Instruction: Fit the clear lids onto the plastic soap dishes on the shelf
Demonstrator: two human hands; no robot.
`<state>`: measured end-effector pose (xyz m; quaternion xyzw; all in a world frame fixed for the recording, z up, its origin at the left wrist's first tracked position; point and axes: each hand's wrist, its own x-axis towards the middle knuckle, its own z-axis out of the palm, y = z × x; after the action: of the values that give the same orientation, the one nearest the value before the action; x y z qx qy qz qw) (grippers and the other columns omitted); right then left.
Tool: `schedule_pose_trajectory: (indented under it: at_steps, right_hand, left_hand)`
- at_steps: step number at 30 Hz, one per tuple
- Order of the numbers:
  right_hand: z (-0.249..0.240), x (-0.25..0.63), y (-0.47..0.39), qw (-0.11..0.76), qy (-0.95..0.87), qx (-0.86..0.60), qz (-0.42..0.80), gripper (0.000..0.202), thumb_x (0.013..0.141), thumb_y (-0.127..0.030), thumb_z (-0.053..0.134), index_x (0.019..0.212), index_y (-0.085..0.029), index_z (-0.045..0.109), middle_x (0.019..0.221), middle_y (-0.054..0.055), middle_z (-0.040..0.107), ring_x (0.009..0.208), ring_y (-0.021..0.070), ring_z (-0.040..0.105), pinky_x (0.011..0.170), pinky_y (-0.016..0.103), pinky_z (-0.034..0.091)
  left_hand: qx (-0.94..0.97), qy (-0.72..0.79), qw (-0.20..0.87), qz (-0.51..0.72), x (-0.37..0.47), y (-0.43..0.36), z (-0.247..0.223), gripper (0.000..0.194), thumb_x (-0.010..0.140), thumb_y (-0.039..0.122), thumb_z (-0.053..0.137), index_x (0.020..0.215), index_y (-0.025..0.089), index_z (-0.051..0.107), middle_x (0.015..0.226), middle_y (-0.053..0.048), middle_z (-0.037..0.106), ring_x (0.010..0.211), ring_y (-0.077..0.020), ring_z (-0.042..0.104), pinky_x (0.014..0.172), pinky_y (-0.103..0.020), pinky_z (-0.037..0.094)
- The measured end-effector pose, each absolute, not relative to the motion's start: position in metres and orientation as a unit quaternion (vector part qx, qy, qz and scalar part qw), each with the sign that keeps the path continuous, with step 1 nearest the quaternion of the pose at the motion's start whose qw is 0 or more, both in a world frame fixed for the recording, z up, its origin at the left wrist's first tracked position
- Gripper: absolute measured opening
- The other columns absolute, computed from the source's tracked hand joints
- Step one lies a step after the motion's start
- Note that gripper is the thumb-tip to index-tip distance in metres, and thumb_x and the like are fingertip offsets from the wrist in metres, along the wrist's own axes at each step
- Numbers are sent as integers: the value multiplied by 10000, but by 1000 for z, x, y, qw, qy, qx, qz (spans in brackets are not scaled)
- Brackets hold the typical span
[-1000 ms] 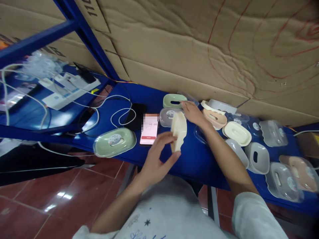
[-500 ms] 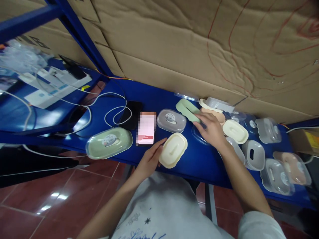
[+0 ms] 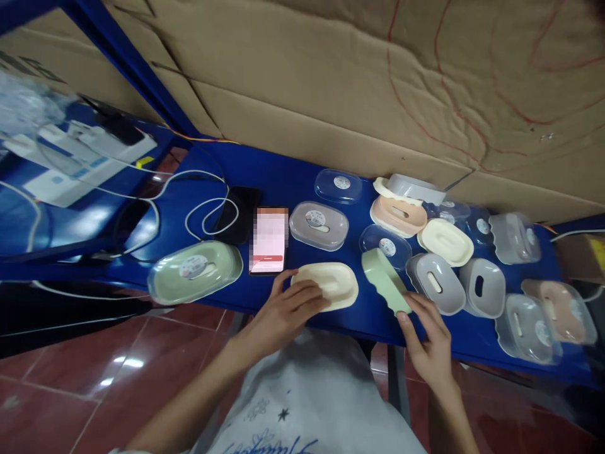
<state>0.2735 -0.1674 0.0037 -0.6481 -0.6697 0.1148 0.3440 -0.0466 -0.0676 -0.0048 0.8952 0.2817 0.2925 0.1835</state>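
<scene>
1. While the left hand [image 3: 286, 309] lies half-curled over the cream tray [image 3: 344, 285] just below centre, its grip impossible to tell, the right hand [image 3: 432, 343] pinches the tilted green box [image 3: 382, 274] between thumb and fingers, right of centre.
2. Grey case [image 3: 309, 234] and phone [image 3: 270, 243] sit near centre; a green case [image 3: 222, 268], centre left.
3. Cardboard [image 3: 293, 94] fills the top.

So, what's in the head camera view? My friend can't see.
A person's left hand touches an oval cream plastic tray; the right hand holds a tilted green wavy-edged plastic piece. Grey oval plastic containers lie on the blue table.
</scene>
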Motion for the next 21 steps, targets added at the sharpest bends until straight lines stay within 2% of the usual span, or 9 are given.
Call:
schedule_pose_trajectory:
  at_steps: [3,6,8,12,17,21]
  right_hand:
    - [7,265,-159,320,-716,-607,127,519,1016,-204,628,1487,-423,613,1278,58,747,1196,321,718,999,556,615]
    - [10,254,-144,272,-774,-554,139,527,1030,-172,601,1513,-380,592,1338,53,746,1261,301,701,1073,562,583]
    - [9,246,-134,233,-810,-518,145,539,1036,-144,571,1531,-358,580,1392,49,733,1317,287,681,1138,569,553]
    - [-3,235,-125,189,-856,-463,127,528,1039,-143,574,1524,-350,599,1425,37,727,1369,261,662,1204,551,528]
    - [2,241,-111,171,-883,-422,115,465,1045,-187,615,1481,-346,650,1415,35,738,1365,241,672,1201,526,536]
    - [37,249,-49,215,-860,-451,104,398,1071,-239,552,1423,-350,701,1402,35,745,1359,255,674,1209,534,516]
  left_hand:
    - [919,237,218,229,-46,-70,-14,395,1012,53,600,1356,241,645,1309,-58,747,1356,-231,647,1347,-590,244]
    - [910,266,190,254,-46,-73,-20,304,1013,142,679,1302,231,663,1360,-109,689,1411,-262,605,1317,-587,348]
    - [895,304,143,294,-47,-74,-21,323,997,171,724,1308,230,661,1385,-134,658,1429,-289,582,1269,-574,433]
    - [908,308,110,264,-48,-73,-20,393,1026,181,692,1410,240,631,1536,-134,603,1508,-310,518,1248,-554,469]
    - [916,301,127,232,-51,-68,-19,348,1051,140,627,1383,239,658,1484,-86,677,1483,-274,560,1225,-515,496]
    - [912,297,136,249,-47,-66,-22,307,1046,168,636,1347,222,667,1472,-109,674,1458,-298,581,1185,-531,542]
